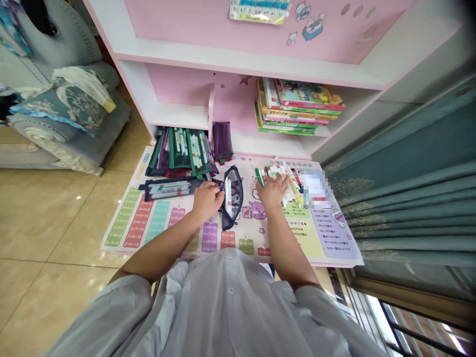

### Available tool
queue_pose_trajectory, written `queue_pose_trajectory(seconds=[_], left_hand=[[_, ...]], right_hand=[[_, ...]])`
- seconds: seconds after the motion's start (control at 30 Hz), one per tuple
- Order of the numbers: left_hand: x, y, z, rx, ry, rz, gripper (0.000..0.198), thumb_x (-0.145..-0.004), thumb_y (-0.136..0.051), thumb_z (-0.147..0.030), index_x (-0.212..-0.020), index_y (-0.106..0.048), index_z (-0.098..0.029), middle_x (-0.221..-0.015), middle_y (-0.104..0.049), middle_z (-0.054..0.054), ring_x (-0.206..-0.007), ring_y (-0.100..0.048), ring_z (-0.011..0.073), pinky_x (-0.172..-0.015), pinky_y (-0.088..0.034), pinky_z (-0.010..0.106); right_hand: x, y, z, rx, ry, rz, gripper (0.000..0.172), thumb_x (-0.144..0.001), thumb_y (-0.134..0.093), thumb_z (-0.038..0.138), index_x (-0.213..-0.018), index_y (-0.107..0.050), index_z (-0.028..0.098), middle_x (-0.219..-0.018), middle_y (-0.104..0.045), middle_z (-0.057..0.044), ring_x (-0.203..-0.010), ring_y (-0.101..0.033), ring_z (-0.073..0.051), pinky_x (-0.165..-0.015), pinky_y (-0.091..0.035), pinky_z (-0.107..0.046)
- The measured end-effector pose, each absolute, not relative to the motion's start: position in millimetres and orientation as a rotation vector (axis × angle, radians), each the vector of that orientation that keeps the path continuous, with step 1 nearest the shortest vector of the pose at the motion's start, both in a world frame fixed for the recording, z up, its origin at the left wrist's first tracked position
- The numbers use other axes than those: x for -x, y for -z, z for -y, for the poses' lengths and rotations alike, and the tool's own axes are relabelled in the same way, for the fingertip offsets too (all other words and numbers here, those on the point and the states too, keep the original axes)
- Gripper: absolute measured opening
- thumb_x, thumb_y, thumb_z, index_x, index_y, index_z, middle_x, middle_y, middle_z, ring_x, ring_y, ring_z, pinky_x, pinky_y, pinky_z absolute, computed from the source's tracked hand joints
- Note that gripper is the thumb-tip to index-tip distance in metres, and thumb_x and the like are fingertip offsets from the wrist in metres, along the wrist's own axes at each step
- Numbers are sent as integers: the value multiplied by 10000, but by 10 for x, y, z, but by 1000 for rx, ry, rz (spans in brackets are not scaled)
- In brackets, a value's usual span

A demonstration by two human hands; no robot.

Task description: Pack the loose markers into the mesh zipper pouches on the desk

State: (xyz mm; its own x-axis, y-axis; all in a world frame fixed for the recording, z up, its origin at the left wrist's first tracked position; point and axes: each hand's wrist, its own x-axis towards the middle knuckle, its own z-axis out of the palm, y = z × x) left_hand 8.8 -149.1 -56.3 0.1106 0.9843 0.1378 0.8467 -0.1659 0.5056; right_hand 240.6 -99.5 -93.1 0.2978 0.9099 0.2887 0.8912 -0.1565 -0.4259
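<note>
My left hand (207, 197) is closed on the left edge of an open dark blue pencil case (232, 196), which lies on a colourful desk mat (156, 218). A white pen shows inside the case. My right hand (273, 190) rests with fingers curled on a loose heap of pens and markers (287, 179) to the right of the case; whether it grips any of them is hidden. A filled, zipped dark pencil case (169, 188) lies left of my left hand.
Several filled green and purple pencil cases (180, 151) are stacked at the back of the desk, beside a purple pouch (222, 140). A pile of books (297, 106) lies on the pink shelf. A grey sofa (63, 114) stands left, teal curtains (409, 198) right.
</note>
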Motion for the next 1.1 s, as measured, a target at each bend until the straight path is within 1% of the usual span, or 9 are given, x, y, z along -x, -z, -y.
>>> queue_pose_trajectory(seconds=[0.27, 0.4, 0.5, 0.6, 0.7, 0.8, 0.9, 1.0, 1.1], left_hand=[[-98, 549, 1499, -2086, -651, -1795, 287, -888, -511, -306, -709, -707, -200, -1111, -695, 78, -1132, -589, 258, -993, -469, 427], [-93, 560, 1497, -2085, -669, -1799, 285, -885, -512, -311, -714, -713, -204, -1104, -694, 77, -1133, -588, 257, -995, -469, 423], [-92, 555, 1497, -2082, -668, -1795, 283, -883, -511, -305, -718, -717, -205, -1103, -696, 77, -1133, -591, 258, -987, -472, 432], [-94, 548, 1495, -2075, -667, -1800, 277, -881, -517, -302, -713, -716, -207, -1101, -700, 76, -1143, -590, 260, -991, -470, 438], [-99, 549, 1491, -2075, -658, -1810, 268, -882, -521, -295, -725, -718, -203, -1110, -705, 77, -1139, -594, 258, -994, -470, 433], [-100, 555, 1489, -2080, -654, -1813, 252, -877, -530, -283, -729, -717, -202, -1123, -705, 72, -1137, -595, 256, -996, -471, 425], [-98, 556, 1492, -2087, -653, -1825, 249, -876, -534, -285, -726, -715, -202, -1129, -700, 76, -1133, -595, 260, -989, -475, 424], [-98, 548, 1496, -2093, -649, -1826, 255, -881, -535, -298, -732, -717, -200, -1125, -696, 80, -1127, -596, 256, -991, -477, 415], [-101, 543, 1498, -2094, -642, -1823, 251, -882, -534, -293, -746, -720, -196, -1121, -697, 81, -1131, -596, 255, -997, -475, 413]], right_hand=[[-2377, 956, 963, 2087, -78, 1699, 216, -771, -629, 302, -778, -711, 103, -1444, -443, -229, -1460, -140, -463, -1101, -219, -674], [-2310, 885, 990, 2037, -107, 1737, 182, -747, -628, 283, -680, -684, 124, -1433, -470, -201, -1456, -172, -447, -1101, -218, -683], [-2228, 776, 1069, 1928, -94, 1667, 175, -747, -610, 277, -620, -643, 160, -1412, -509, -161, -1454, -212, -417, -1104, -244, -666], [-2123, 660, 1200, 1772, -107, 1635, 187, -759, -583, 261, -587, -602, 191, -1398, -535, -127, -1465, -222, -370, -1134, -262, -597], [-2003, 590, 1342, 1614, -194, 1733, 186, -745, -590, 248, -566, -576, 201, -1409, -534, -101, -1486, -185, -342, -1171, -235, -543], [-1877, 580, 1444, 1555, -315, 1862, 177, -712, -623, 239, -548, -570, 200, -1421, -526, -88, -1485, -186, -353, -1169, -224, -554], [-1778, 598, 1484, 1593, -420, 1930, 192, -691, -657, 232, -527, -570, 187, -1428, -523, -104, -1483, -177, -383, -1148, -234, -577], [-1736, 611, 1481, 1673, -454, 1945, 203, -688, -685, 236, -525, -583, 171, -1448, -503, -127, -1486, -147, -412, -1139, -224, -602], [-1738, 618, 1465, 1731, -463, 1956, 201, -688, -712, 246, -539, -605, 163, -1459, -491, -140, -1483, -146, -424, -1132, -221, -617]])
